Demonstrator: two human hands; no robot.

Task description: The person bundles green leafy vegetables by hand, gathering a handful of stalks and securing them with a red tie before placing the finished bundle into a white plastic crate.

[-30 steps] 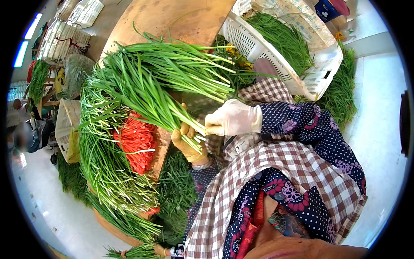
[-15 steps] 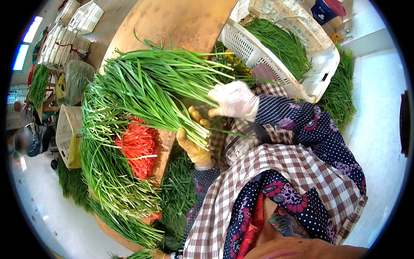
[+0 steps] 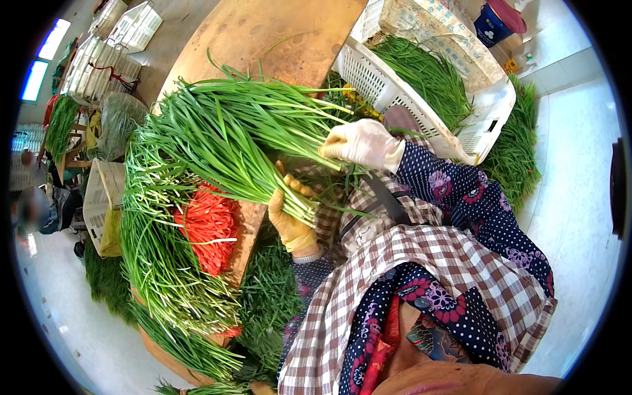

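Note:
My left hand [image 3: 289, 218], in a yellow glove, is closed around the white stem ends of a bunch of garlic chives [image 3: 247, 158]. Its long green leaves spread left over the table. My right hand [image 3: 362, 145], in a white glove, pinches pale stem ends of more garlic chives [image 3: 296, 130] at the right side of the heap. Loose green bits hang between the two hands. Left of my left hand, a bundle of red ties [image 3: 207, 230] lies on a thick pile of chives [image 3: 171, 276] along the table edge.
The wooden table [image 3: 263, 33] curves away ahead. At far right stands a white crate [image 3: 395, 82] with chives and a sack, and more chives [image 3: 510, 145] lie beside it on the floor. Trimmings [image 3: 270, 289] lie below the table edge. Another person [image 3: 52, 207] is at far left.
My right hand's fingers have closed from a looser spread into a pinch on the stem ends. My left hand keeps its hold, and more loose bits show between the hands.

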